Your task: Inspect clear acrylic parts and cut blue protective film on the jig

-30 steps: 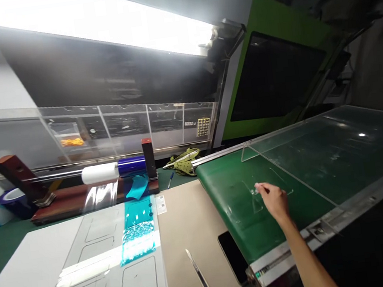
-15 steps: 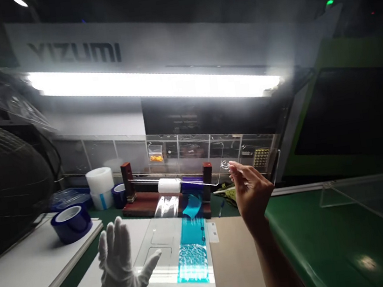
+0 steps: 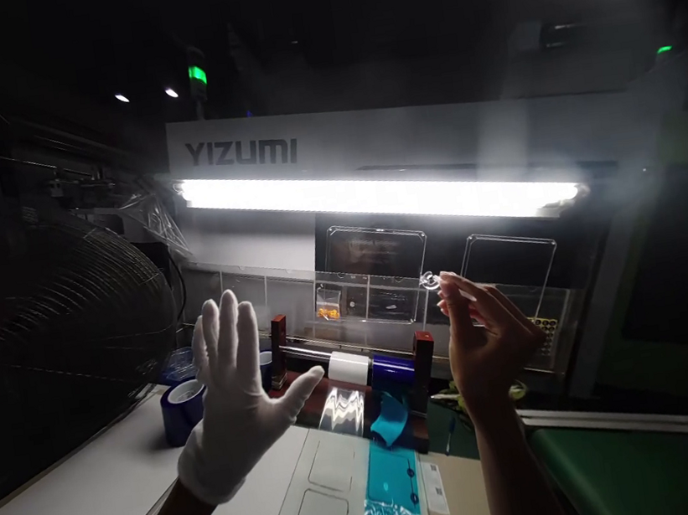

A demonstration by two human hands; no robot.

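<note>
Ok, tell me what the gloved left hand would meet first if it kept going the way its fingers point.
The left hand is open, fingers pointing up and slightly away. Its line looks free until the lit lamp under the YIZUMI panel, though depth is unclear.

clear glossy plastic part [image 3: 384,273], white cloth glove [image 3: 237,407]

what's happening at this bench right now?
A person holds a clear plastic part up toward the strip light, pinched in the bare right hand. It seems to be two flat panels joined at the middle. The gloved left hand is raised beside it, open and apart from the part. Below sit a film roll holder and blue tape rolls.
</note>
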